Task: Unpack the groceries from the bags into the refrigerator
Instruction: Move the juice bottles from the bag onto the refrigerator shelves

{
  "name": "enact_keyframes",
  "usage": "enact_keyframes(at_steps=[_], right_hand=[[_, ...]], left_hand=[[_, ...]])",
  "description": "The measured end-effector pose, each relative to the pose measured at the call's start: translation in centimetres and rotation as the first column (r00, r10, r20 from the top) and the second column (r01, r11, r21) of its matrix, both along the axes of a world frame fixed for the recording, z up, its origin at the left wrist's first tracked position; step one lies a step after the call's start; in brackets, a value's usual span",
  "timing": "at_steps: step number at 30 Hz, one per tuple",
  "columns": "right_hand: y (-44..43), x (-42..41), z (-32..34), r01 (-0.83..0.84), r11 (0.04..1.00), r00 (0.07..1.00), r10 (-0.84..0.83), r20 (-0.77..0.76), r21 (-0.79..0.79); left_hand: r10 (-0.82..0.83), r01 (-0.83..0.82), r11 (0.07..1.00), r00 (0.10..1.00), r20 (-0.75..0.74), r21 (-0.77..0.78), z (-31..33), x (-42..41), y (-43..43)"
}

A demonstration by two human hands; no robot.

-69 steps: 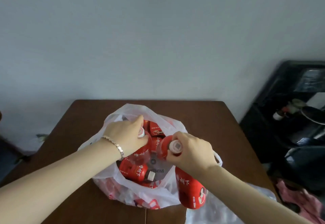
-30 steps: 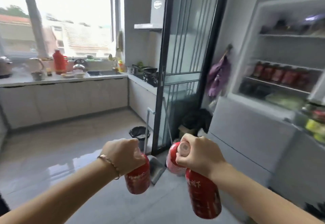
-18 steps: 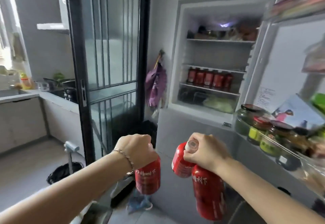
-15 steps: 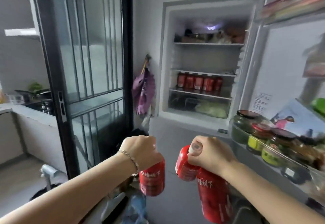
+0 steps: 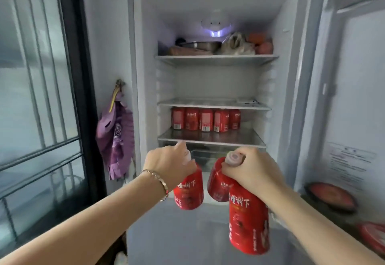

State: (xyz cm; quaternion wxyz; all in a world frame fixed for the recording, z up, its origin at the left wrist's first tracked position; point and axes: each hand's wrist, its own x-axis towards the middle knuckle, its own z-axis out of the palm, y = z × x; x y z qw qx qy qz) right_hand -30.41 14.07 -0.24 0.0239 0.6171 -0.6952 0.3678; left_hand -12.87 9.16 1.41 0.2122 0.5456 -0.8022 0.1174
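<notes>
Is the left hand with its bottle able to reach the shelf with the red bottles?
Probably yes: the door stands open, the left hand with its bottle is in front of that shelf, and its front strip is bare.

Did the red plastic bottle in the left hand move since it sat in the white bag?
Yes. Gripped by the left hand, the red plastic bottle has travelled to the open white refrigerator, now hanging just below its glass shelf.
</notes>
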Motion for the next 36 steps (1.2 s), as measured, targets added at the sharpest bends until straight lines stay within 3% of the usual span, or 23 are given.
enact_keyframes(at_steps=[4,9,15,18,21,23,25,29,33,36], right_hand=[[-9.1,-1.4,1.7,0.055,0.997,0.998,-0.055,0.005,-0.049],[-18.0,-2.4,4.5,0.045,0.996,0.999,-0.042,0.035,-0.081],[-24.8,-2.5,5.0,0.043,0.999,0.997,-0.043,0.066,0.011],[-27.1,-2.4,5.2,0.076,0.996,0.992,-0.079,0.094,0.04],[-28.1,-2.5,5.1,0.096,0.995,0.988,-0.1,0.117,0.04],[-28.6,-2.6,4.4,0.128,0.992,0.983,-0.127,0.131,-0.002],[-29.0,-2.6,3.6,0.154,0.988,0.981,-0.15,0.124,-0.025],[-29.0,-3.2,1.5,0.188,0.979,0.969,-0.172,0.179,-0.082],[-28.3,-3.7,0.5,0.231,0.952,0.957,-0.185,0.226,-0.2],[-26.8,-4.7,1.4,0.298,0.852,0.951,-0.226,0.21,-0.43]], left_hand=[[-0.043,0.042,0.996,0.999,-0.01,-0.085,1.2,-2.7,-8.0],[-0.026,0.001,0.99,0.985,-0.173,-0.143,3.2,-3.8,-16.4],[-0.093,0.074,0.992,0.975,-0.203,-0.103,2.3,-4.5,-24.7],[-0.165,0.148,0.986,0.928,-0.334,-0.074,1.6,-5.2,-27.3],[-0.237,0.196,0.971,0.874,-0.423,-0.14,0.9,-5.6,-28.0],[-0.258,0.206,0.965,0.851,-0.458,-0.161,-0.2,-5.9,-28.4],[-0.207,0.19,0.978,0.843,-0.497,-0.086,-1.3,-6.6,-28.7],[-0.166,0.287,0.956,0.698,-0.696,0.06,-1.8,-8.3,-29.7],[-0.163,0.242,0.969,0.762,-0.626,0.041,-2.1,-9.1,-30.7],[-0.203,0.219,0.974,0.743,-0.638,-0.055,-2.8,-9.3,-31.3]])
